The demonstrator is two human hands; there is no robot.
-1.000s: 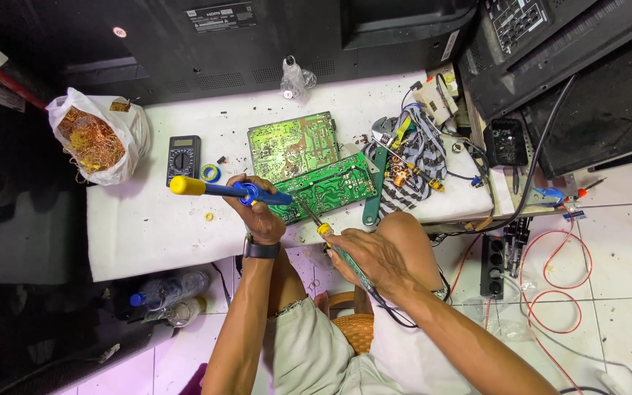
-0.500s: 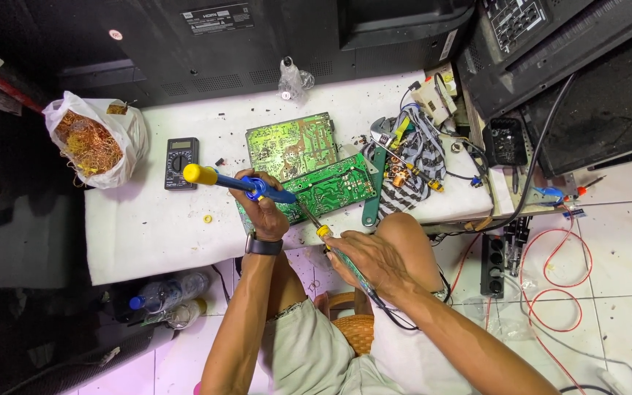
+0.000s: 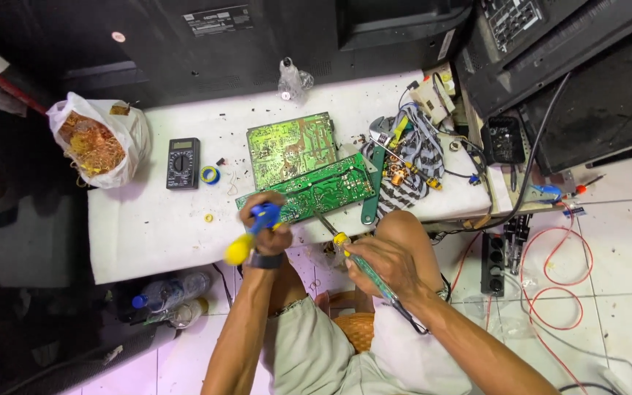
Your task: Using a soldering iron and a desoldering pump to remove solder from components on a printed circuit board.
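Note:
My left hand (image 3: 263, 223) grips a blue desoldering pump with a yellow knob (image 3: 239, 249), held at the near-left end of a long green circuit board (image 3: 316, 192). My right hand (image 3: 385, 263) holds a soldering iron (image 3: 341, 241) with a yellow collar and green handle, its tip touching the board's near edge. A second, squarer green circuit board (image 3: 290, 145) lies just behind the long one on the white table (image 3: 148, 227).
A black multimeter (image 3: 183, 162) and a small tape ring (image 3: 210, 175) lie to the left. A plastic bag of copper wire (image 3: 96, 143) sits at the table's left end. Tools and a striped cloth (image 3: 411, 157) lie right. Power strip (image 3: 493, 262) and red cable (image 3: 557, 256) on the floor.
My left hand has swung the pump from lying out to the left over the table down to the board's near edge, its yellow knob now pointing toward me. The right hand barely moved.

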